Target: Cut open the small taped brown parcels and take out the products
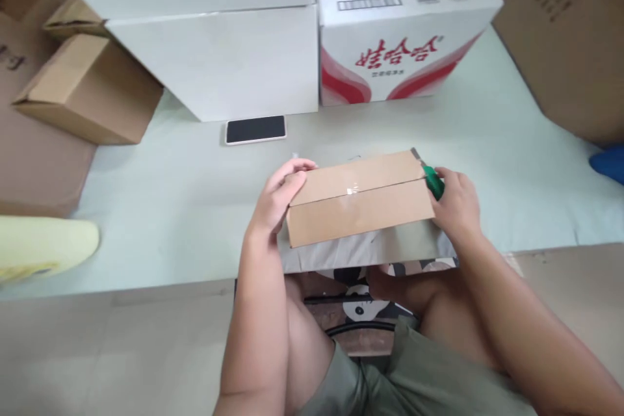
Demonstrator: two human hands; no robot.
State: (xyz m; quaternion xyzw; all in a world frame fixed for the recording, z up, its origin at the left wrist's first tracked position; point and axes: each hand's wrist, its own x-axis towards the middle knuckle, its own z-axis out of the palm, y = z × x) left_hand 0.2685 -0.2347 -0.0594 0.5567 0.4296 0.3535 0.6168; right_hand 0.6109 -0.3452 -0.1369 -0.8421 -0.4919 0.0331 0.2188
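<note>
A small brown cardboard box (358, 198) lies in front of me on a grey plastic mailer bag (370, 252), its top flaps sealed with clear tape. My left hand (277, 198) rests on the box's left end, fingers curled over the top edge. My right hand (455, 205) is at the box's right end, closed around a green tool (433, 182) whose tip touches the box's upper right corner.
A phone (255, 129) lies face up behind the box. White cartons (219, 58) and a red-printed carton (404, 45) stand at the back. Brown cardboard boxes (88, 88) sit at left and another (570, 32) at right. A blue object (609, 164) shows at the right edge.
</note>
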